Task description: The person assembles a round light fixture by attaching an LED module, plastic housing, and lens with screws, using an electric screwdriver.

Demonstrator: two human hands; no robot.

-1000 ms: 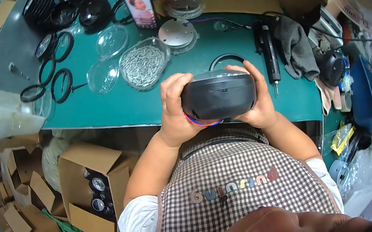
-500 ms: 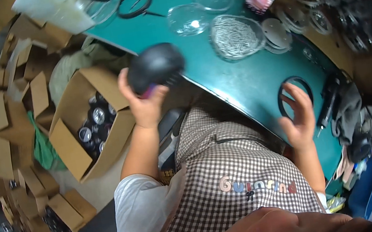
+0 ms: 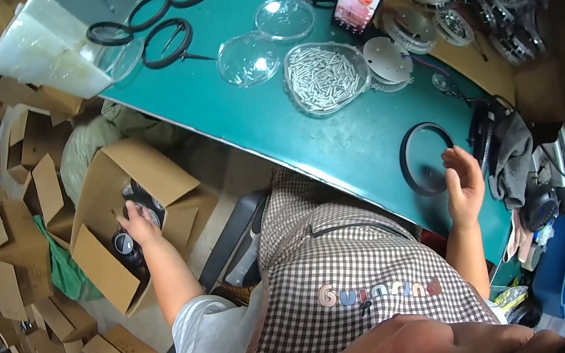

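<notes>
Left hand: my left hand point(image 3: 141, 224) is down in the box, fingers stretched forward over a dark unit; the view does not show their undersides, so I cannot tell whether they pinch it or only rest on it.
Unit: the unit point(image 3: 148, 212) lies right under my left fingertips, partly covered by them, inside the box.
Box: the box point(image 3: 105, 270) stands around my left hand, flaps out, its near flap just left of my wrist.
Other unit: another unit point(image 3: 124, 243), round with a pale face, sits just left of my left hand, also in the box.
Step at the box: I judge this to be the handling of a unit among the others, with my left hand alone at work.
Move at the box: I judge that lifting away calls for loosened fingers if the unit stays, or a firm grip around its body if it comes, and a rise between the flaps either way.
Right hand: my right hand point(image 3: 465, 185) hangs by the tabletop point(image 3: 251, 125), thumb apart from loosely bent fingers, with nothing in it that I can see.
Ring: the black ring point(image 3: 406, 163) lies just left of my right hand; I cannot tell whether they touch.
Move at the ring: taking it calls, I judge, for a short reach leftward and a thumb-and-finger pinch on its band.
Tub: the tub point(image 3: 292, 92) of silver pins point(image 3: 325, 76) sits farther off, beyond the ring from my right hand.
Cloth: the grey cloth point(image 3: 517, 171) lies to the right of my right hand.
</notes>
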